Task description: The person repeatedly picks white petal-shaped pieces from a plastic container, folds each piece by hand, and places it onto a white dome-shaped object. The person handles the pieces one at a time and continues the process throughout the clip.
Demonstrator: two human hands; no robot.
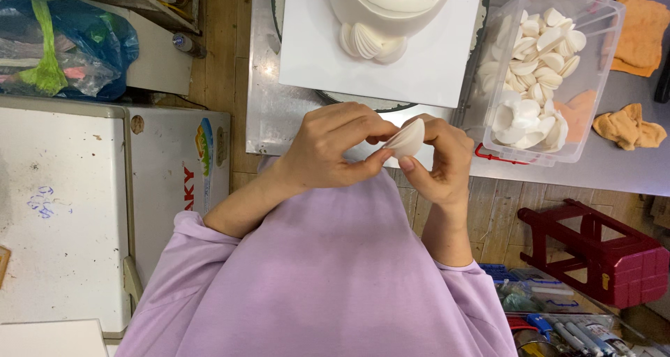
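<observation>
Both hands, left (328, 147) and right (440, 158), around one white petal (407, 139).

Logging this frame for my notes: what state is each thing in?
Petal: pinched between both hands, off the table.
Left hand: closed on the petal.
Right hand: closed on the petal.
Bin: open, no lid on it, partly filled with white petals.
Cake: on a white board, few petals stuck at its base.
Stool: upright.

A petal (407, 138) is held between both hands at the bench (279, 113) edge; a tub (551, 71) of petals is set to the right, a cake (391, 8) behind.
</observation>
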